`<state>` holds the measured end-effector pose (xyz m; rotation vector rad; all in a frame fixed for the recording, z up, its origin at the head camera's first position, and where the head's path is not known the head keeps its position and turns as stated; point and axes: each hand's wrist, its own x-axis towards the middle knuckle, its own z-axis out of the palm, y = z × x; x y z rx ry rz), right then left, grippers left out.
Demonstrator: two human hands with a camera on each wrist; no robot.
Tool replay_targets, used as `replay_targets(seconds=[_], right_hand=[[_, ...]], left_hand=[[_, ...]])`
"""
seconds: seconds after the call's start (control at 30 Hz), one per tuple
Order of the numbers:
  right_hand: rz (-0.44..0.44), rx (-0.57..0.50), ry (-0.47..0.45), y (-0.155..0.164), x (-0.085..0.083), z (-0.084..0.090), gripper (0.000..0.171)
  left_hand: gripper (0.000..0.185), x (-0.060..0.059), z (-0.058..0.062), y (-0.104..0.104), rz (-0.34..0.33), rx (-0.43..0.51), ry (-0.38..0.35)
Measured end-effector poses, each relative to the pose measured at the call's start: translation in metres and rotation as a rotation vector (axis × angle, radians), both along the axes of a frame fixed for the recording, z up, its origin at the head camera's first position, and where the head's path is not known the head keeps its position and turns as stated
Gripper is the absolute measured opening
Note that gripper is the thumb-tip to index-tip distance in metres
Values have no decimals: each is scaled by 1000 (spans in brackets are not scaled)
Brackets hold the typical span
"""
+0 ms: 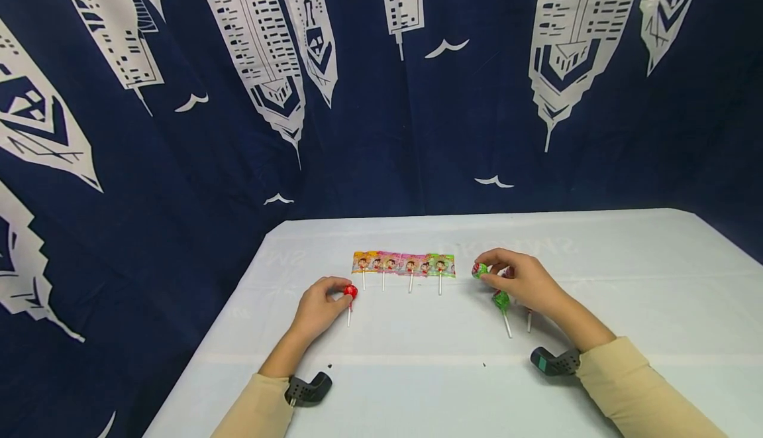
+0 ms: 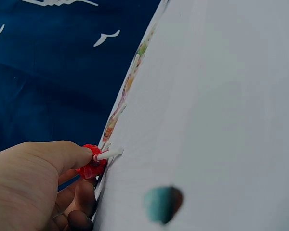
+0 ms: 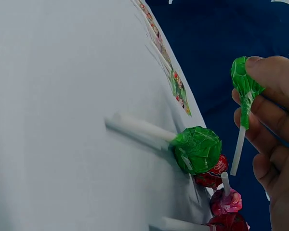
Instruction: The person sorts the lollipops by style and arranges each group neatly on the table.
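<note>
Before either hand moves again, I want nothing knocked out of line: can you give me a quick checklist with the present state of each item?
1. Left hand has a firm grip on the red lollipop: ok, fingers pinch its head.
2. Right hand holds the green lollipop: ok, pinched at the head, stick hanging free.
3. Row of flat wrapped lollipops lies straight: ok.
4. Second green lollipop lies clear of the right hand: not ok, close under it.
5. Count of red lollipops beneath the right hand: cannot tell, partly hidden.

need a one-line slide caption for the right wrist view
Right hand pinches a green lollipop above another green lollipop and red ones lying on the white table.
</note>
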<state>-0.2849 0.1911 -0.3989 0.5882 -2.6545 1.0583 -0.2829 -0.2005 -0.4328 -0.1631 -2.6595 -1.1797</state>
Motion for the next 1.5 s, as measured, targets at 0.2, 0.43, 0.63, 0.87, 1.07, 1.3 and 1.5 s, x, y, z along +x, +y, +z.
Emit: replay_targets(seconds=[0.2,0.43,0.63,0.87,1.07,1.3,1.5], right_hand=[[55,-37,-5,0,0,-1,28],[70,-50,-12,-1,1,-2,25],[68,-89,-85,-3,2,-2,30],[129,-149,-136,-5,2,-1,31],[172,-161,-139,-13,4,-3,30],[200,-172,-151,-29,5,3,30],[243,-206,-178,-48,5,9,29]], left_hand=[[24,0,0,0,-5,7,-6],[24,-1,-1,-1,-8,2,-4],[24,-1,-2,-2,-9,5,-9],[24,-1,-2,-2,-14,13,-8],[24,-1,-2,-2,-19,21,-13],[24,-2,-2,-2,-15,15,-5],[24,-3,-4,-2,-9,12,-19]])
